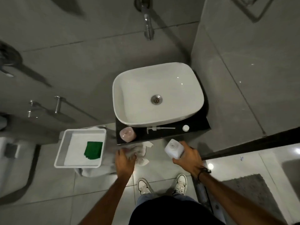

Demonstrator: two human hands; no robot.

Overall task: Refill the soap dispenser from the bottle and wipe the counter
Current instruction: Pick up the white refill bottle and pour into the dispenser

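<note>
The right hand (188,157) grips a white plastic refill bottle (174,148) around its body, held in the air just below the front edge of the dark tabletop (198,125); its neck looks open, and a small white cap (185,128) lies on the tabletop near the sink (158,93). The left hand (125,159) clutches a pale cloth (141,153), bunched and hanging below the tabletop's edge. The pink soap dispenser (127,134) stands at the left front corner with its top off, and the pump (159,128) lies flat beside it. The bottle is probably light but thin-walled, so squeezing the middle could push soap out; a grip low on the body seems steadier for pouring. The dispenser may tip or slide if wet, so it wants a steadying hand. The cloth is soft and limp, best held bunched in the palm
</note>
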